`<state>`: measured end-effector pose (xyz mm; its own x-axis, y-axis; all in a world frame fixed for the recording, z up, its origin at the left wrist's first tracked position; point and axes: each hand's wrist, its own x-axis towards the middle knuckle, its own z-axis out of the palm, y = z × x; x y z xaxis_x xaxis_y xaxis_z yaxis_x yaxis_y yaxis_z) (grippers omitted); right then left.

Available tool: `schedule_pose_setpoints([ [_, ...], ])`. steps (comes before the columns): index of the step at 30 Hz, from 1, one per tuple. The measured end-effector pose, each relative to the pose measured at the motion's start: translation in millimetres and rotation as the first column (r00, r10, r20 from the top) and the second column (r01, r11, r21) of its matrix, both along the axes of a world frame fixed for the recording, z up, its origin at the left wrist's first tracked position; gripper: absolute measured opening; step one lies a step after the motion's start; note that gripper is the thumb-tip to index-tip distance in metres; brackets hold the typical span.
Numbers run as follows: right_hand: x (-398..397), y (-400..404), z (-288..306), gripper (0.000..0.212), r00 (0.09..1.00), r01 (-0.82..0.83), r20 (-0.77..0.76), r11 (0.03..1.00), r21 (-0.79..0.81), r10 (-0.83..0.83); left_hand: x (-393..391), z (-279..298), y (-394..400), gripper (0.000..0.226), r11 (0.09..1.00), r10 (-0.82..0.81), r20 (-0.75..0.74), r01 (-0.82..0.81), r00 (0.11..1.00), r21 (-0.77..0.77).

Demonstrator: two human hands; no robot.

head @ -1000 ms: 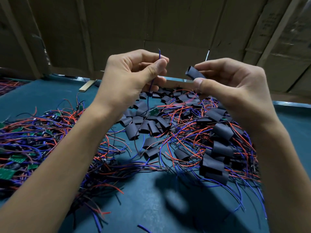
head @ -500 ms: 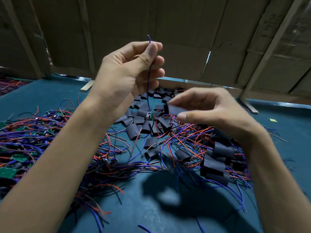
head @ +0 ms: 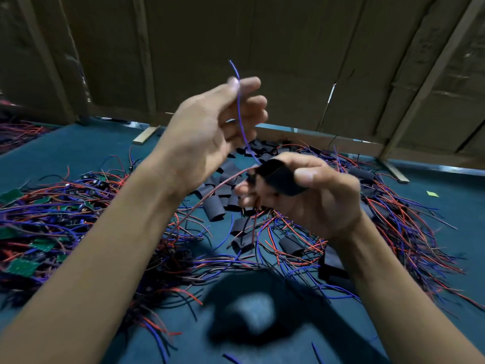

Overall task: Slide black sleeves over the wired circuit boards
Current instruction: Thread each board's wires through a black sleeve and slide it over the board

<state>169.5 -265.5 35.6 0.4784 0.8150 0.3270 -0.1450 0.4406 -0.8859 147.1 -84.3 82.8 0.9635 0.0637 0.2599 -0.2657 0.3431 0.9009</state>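
Note:
My left hand (head: 210, 132) is raised above the table and pinches a blue wire (head: 239, 114) between thumb and fingers, the wire's tip sticking up past them. The blue wire runs down into a black sleeve (head: 280, 178) that my right hand (head: 312, 195) grips between thumb and fingers, just below and right of the left hand. A red wire (head: 217, 189) leaves the sleeve's left end and hangs toward the table. The circuit board is hidden inside the sleeve or behind my fingers. The hands are blurred by motion.
Loose black sleeves (head: 215, 208) lie in a heap under my hands. Tangled red and blue wires with green boards (head: 23, 266) spread over the teal table (head: 78, 151) at the left, sleeved pieces (head: 333, 266) at the right. Cardboard walls (head: 288, 61) close off the back.
My right hand has brought the black sleeve up over the wires near the left hand. The left hand has shifted right and a red wire now trails from the sleeve.

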Motion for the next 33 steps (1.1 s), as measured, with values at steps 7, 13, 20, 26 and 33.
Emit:
schedule_pose_setpoints([
  [7,-2.0,-5.7,17.6,0.042,0.972,0.015,-0.234,0.977,0.214,0.037,3.3,-18.8,12.3,0.047,0.850,-0.413,-0.052,0.405,0.909,0.337],
  [13,-0.2,-16.9,25.4,0.066,0.959,0.087,-0.282,0.965,0.246,-0.015,6.9,-27.4,8.7,0.048,0.847,-0.474,0.026,0.449,0.880,0.284],
  [20,4.8,-27.6,25.7,0.039,0.987,0.131,-0.109,0.987,0.093,-0.120,2.0,-23.3,3.7,0.051,0.848,-0.477,0.097,0.429,0.873,0.310],
  [26,2.3,-21.4,27.8,0.040,0.970,0.146,-0.219,0.976,0.161,-0.109,-2.6,-18.4,7.1,0.074,0.821,-0.419,0.119,0.320,0.900,0.473],
  [33,1.3,-21.4,31.5,0.057,0.982,0.077,-0.181,0.992,0.098,-0.058,-9.7,-10.6,8.3,0.022,0.817,-0.296,0.187,0.147,0.937,0.558],
])
